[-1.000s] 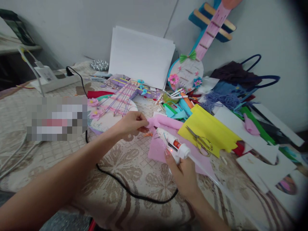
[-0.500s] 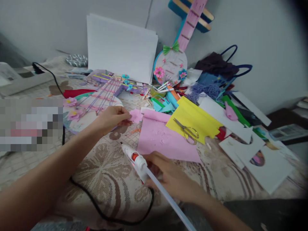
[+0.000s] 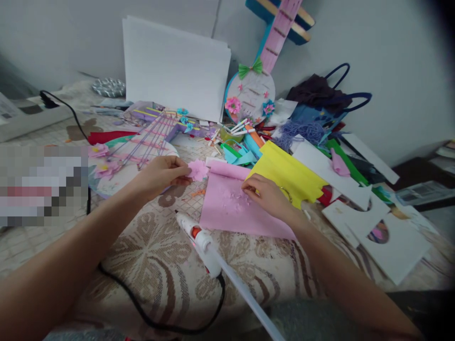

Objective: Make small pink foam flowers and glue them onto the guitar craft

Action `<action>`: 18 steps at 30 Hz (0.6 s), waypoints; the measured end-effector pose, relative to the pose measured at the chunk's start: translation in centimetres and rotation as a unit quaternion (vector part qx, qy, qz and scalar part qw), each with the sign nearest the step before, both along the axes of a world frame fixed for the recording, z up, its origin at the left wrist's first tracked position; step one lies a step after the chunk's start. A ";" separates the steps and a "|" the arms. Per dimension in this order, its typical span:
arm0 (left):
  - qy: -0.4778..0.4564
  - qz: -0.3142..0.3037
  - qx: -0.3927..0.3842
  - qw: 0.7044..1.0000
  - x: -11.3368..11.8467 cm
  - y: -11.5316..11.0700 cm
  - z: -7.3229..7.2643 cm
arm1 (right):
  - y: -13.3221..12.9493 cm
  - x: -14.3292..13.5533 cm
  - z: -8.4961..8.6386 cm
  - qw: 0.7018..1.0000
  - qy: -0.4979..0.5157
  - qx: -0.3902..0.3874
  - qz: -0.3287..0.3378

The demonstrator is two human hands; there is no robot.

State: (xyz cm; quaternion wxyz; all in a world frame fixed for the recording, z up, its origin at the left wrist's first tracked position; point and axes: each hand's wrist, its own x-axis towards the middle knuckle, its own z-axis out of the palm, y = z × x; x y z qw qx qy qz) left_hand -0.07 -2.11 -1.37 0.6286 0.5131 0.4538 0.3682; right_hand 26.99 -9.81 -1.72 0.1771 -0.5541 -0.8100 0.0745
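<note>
Currently, left fingers (image 3: 180,172) pinch a pink flower (image 3: 198,171); right fingers (image 3: 253,183) curl, contents unclear.

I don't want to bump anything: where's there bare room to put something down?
The tablecloth shows bare between the left arm, glue gun and black cord. Another bare patch lies between the pink paper, glue stick and right arm. Behind the paper it's crowded: white sticks, scraps, purple yarn.

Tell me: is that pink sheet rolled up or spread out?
The pink sheet is mostly spread: flat, with its far edge rolled.
</note>
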 end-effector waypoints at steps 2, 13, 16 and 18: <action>0.001 -0.001 -0.001 1.000 0.0 -0.1 0.1 | 0.5 -0.3 0.1 1.000 0.005 -0.007 0.030; 0.002 -0.009 -0.005 1.000 0.0 0.1 -0.1 | -0.3 0.4 1.2 0.988 -0.002 -0.115 0.105; 0.001 -0.012 -0.006 1.000 -0.1 0.2 -0.4 | -0.3 1.3 0.9 0.997 -0.009 -0.064 0.040; 0.005 -0.010 -0.007 1.000 -0.1 0.3 -0.5 | 0.0 1.8 0.5 0.999 -0.017 -0.039 0.012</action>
